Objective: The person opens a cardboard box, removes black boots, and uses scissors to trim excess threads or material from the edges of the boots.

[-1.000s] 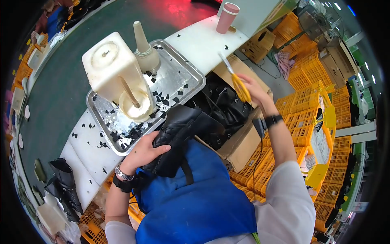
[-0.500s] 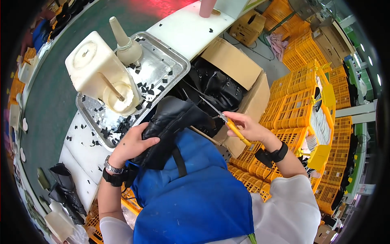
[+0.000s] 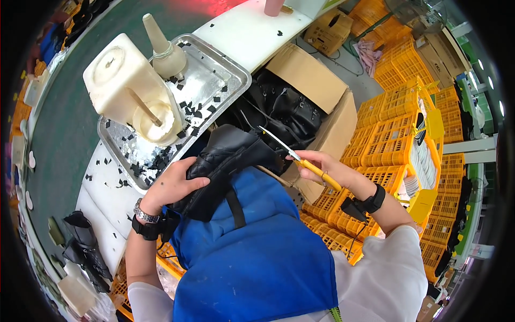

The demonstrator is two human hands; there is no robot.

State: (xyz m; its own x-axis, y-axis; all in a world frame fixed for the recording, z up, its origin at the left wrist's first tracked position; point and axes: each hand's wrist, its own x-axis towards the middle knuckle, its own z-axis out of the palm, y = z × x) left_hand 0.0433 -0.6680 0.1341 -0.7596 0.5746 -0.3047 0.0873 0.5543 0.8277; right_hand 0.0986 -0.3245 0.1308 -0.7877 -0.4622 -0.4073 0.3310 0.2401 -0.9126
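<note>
Two hands are working together: the left hand (image 3: 170, 185) is gripping a black boot (image 3: 228, 161), while the right hand (image 3: 327, 166), clasping yellow-handled scissors (image 3: 300, 158), is aiming their blades leftward at the boot's top.

The lower part of the black boot (image 3: 225, 166) is hidden behind the blue apron (image 3: 257, 257). The pink cup (image 3: 273, 6) on the far surface (image 3: 247, 35) is cut off by the top edge.

A black leather boot (image 3: 225, 161) lay tilted just below the metal tray (image 3: 225, 72); yellow-handled scissors (image 3: 300, 158) pointed at it.
</note>
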